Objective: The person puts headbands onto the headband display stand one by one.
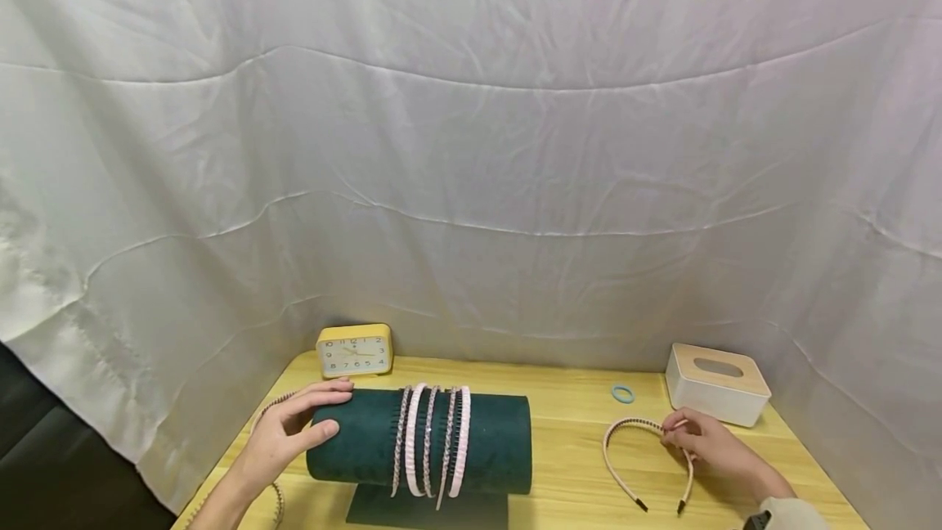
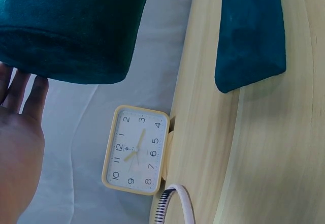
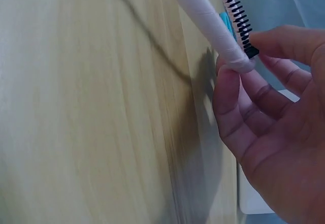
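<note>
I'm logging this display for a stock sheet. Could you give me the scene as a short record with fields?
Left hand: rests on the left end of the green roll
Right hand: pinches a pale headband with dark comb teeth
On roll: five headbands side by side, two pale, three braided-looking
Near left forearm: at least one more headband, partly hidden
Back left: yellow clock
Back right: white tissue box with wood-look top; light-blue ring beside it

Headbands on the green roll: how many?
5, side by side over the dark green velvety cylinder. From the left: thin greyish braided band, thick pink band, second braided band, third braided band, second pink band. Others may be hidden.
</note>
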A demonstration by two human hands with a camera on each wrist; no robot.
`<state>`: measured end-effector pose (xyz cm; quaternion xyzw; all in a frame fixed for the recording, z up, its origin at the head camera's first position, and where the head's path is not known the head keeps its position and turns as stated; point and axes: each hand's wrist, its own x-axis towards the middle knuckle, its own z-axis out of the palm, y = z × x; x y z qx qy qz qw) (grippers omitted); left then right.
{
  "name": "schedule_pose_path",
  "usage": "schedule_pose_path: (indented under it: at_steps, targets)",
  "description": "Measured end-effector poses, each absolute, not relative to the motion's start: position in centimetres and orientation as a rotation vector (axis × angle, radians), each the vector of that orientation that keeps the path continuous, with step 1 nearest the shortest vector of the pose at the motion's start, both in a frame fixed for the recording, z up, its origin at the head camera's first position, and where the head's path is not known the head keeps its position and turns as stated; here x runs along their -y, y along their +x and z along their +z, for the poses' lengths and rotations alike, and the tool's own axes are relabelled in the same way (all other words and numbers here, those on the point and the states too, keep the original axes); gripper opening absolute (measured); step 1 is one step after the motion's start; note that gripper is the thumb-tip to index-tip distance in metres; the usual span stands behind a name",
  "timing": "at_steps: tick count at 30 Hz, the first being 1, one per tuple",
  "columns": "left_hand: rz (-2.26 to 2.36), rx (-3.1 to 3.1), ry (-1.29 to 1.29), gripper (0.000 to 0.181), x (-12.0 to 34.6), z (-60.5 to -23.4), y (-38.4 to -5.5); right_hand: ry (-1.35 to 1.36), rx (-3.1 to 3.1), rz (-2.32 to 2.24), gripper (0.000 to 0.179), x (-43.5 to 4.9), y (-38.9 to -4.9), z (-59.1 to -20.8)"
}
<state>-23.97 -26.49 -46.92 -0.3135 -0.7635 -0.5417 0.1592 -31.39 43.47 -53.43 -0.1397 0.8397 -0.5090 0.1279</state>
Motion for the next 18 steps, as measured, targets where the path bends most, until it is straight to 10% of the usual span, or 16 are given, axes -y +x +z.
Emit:
schedule_pose_path:
  at_steps: [18]
  targets:
    - [-1.549, 2.183, -0.894, 0.039, 26.56, -46.99, -24.00, -0.405, -2.108, -1.670, 0.025, -43.75, -31.39, -53.58]
